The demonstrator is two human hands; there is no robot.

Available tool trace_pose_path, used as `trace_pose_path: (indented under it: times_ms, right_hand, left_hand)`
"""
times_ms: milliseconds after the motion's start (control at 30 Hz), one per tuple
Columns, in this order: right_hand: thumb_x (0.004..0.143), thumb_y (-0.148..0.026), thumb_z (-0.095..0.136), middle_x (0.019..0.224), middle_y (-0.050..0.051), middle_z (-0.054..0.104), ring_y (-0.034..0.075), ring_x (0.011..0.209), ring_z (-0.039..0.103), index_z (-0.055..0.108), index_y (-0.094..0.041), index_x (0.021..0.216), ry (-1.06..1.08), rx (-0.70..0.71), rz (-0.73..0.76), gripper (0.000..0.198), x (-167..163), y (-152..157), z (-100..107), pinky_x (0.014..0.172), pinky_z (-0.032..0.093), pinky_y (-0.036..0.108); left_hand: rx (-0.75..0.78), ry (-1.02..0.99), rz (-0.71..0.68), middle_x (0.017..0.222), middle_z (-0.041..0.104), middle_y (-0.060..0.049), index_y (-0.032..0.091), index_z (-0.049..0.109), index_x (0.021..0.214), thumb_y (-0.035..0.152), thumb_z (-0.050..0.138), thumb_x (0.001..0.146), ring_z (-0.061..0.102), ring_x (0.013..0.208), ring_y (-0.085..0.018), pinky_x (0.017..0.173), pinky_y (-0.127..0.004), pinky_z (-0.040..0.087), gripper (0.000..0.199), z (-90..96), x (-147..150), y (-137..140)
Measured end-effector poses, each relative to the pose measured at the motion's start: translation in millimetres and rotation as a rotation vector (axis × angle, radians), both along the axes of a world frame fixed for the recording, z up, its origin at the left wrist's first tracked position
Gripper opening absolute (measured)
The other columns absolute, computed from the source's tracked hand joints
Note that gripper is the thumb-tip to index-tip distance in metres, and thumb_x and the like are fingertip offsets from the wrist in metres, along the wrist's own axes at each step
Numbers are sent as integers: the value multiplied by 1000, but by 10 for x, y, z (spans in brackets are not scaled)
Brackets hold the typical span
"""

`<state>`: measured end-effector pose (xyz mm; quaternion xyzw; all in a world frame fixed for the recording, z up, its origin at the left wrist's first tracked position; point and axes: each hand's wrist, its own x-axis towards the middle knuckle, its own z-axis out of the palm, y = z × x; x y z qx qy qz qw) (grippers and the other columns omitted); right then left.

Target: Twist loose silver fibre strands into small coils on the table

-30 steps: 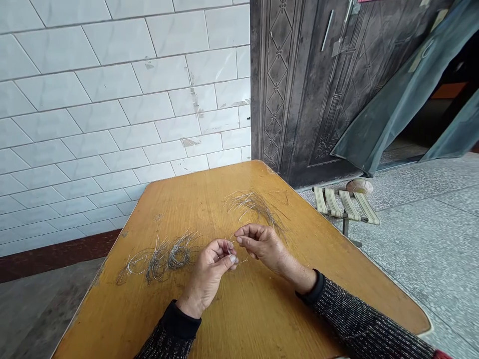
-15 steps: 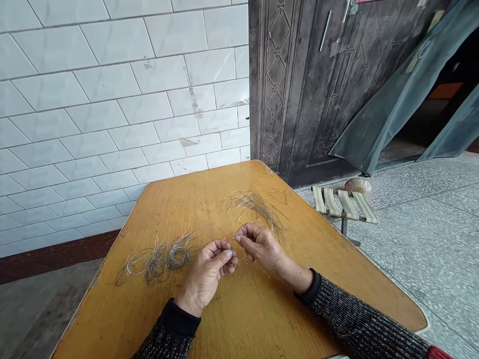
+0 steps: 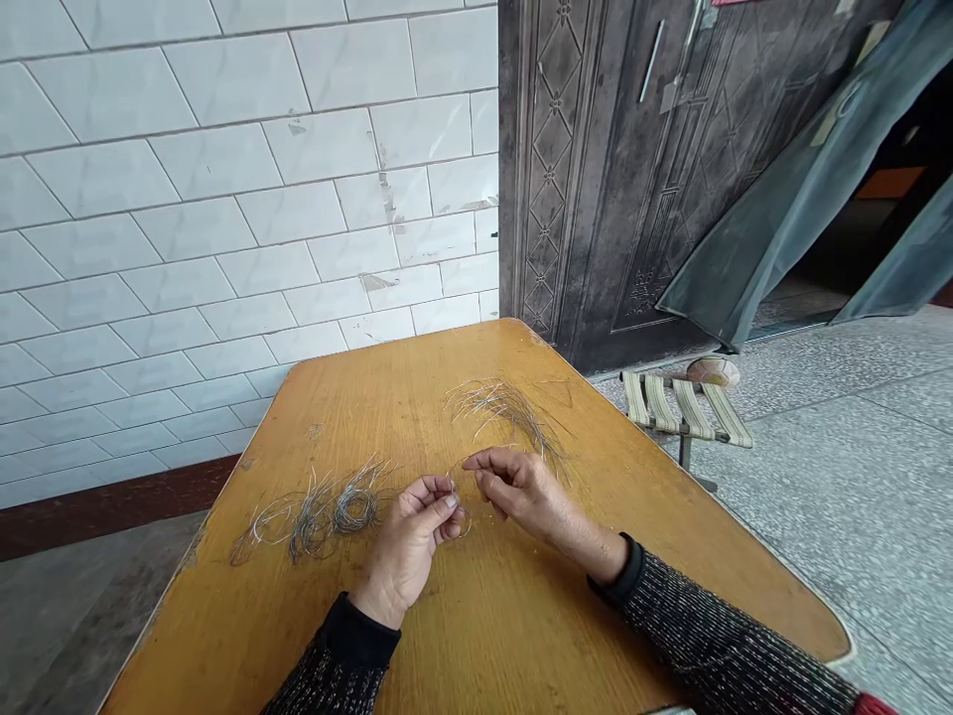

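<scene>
Above the middle of the table, my left hand (image 3: 415, 536) is closed in a pinch on a thin wire (image 3: 469, 526), bent into a small loop that shows beside the fingertips. My right hand (image 3: 521, 492) is just to its right, thumb and index finger curled at the wire's upper end. Its grip on so thin a strand is hard to see. Left of my left hand lie wire coils (image 3: 355, 508) and tangled wire bundles (image 3: 309, 526). Beyond my right hand, a loose bunch of wires (image 3: 510, 407) is spread on the tabletop.
The yellow wooden table (image 3: 372, 397) reaches toward a white tiled wall (image 3: 245, 218) and a dark patterned door (image 3: 588, 199). A folding stool (image 3: 685, 405) with striped straps stands right of the table, a ball (image 3: 713, 371) behind it. A grey-green curtain (image 3: 789, 218) hangs at the doorway.
My right hand has shifted slightly, its index finger now straighter and further toward the left fingertips. The left hand keeps its pinch, and the wire loop has turned a little.
</scene>
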<state>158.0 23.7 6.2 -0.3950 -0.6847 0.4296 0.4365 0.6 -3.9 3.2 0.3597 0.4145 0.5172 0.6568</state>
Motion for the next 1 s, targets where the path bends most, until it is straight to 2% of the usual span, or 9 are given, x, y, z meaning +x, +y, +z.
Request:
trace_pose_path:
  times_ms: [167, 400, 533, 767, 1000]
  right_hand:
    - [79, -18, 47, 55, -4, 50, 7, 45, 44, 54, -16, 75, -189, 179, -23, 8, 55, -16, 58, 46, 34, 19]
    - [83, -14, 42, 52, -5, 45, 8, 47, 41, 54, -17, 74, -341, 364, 29, 15, 96, -55, 139, 51, 31, 20]
    - [84, -17, 42, 55, -3, 48, 8, 49, 42, 54, -17, 73, -380, 378, 55, 16, 94, -46, 118, 52, 31, 20]
    - [83, -17, 43, 61, 0, 55, 10, 54, 47, 56, -17, 73, -426, 445, 18, 17, 80, -37, 64, 55, 31, 22]
    - [81, -14, 45, 62, 1, 58, 10, 55, 48, 58, -17, 72, -485, 408, 47, 16, 67, -52, 58, 53, 29, 21]
  left_hand:
    - [72, 134, 3, 70, 57, 1, 14, 60, 75, 22, 73, 60, 56, 61, -10, 56, -23, 43, 21, 4, 4, -6]
    - [176, 272, 111, 67, 60, 0, 14, 64, 78, 22, 69, 63, 55, 59, -11, 60, -25, 44, 18, -38, -4, 29]
    - [195, 278, 109, 69, 61, -1, 14, 66, 80, 22, 70, 64, 55, 61, -11, 63, -26, 45, 18, -17, 12, 5]
    - [151, 239, 78, 68, 61, -1, 14, 64, 78, 23, 71, 64, 55, 60, -11, 58, -25, 43, 18, 21, 55, -36]
    - [170, 242, 71, 64, 61, -1, 14, 63, 79, 25, 68, 68, 54, 59, -12, 57, -25, 43, 17, 5, 72, -40]
